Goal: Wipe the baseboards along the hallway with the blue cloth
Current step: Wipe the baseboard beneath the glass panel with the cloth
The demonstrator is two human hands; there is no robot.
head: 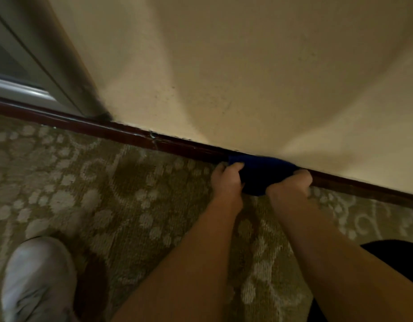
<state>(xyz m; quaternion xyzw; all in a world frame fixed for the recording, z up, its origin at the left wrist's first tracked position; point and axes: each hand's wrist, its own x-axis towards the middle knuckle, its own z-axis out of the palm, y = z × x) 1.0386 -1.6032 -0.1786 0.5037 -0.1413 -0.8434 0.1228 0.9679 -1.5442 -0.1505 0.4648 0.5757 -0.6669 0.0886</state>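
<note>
A dark blue cloth (259,174) is bunched against the dark reddish-brown baseboard (135,135) that runs from the left edge down to the right under a cream wall. My left hand (226,182) grips the cloth's left side with curled fingers. On the cloth's right side my right hand (293,184) grips it too, knuckles close to the baseboard. The cloth hides the stretch of baseboard between my hands.
A patterned beige and olive carpet (108,194) covers the floor. My white shoe (38,280) stands at the lower left. A grey door frame (68,73) meets the baseboard at the upper left. The baseboard has a chipped joint (153,135).
</note>
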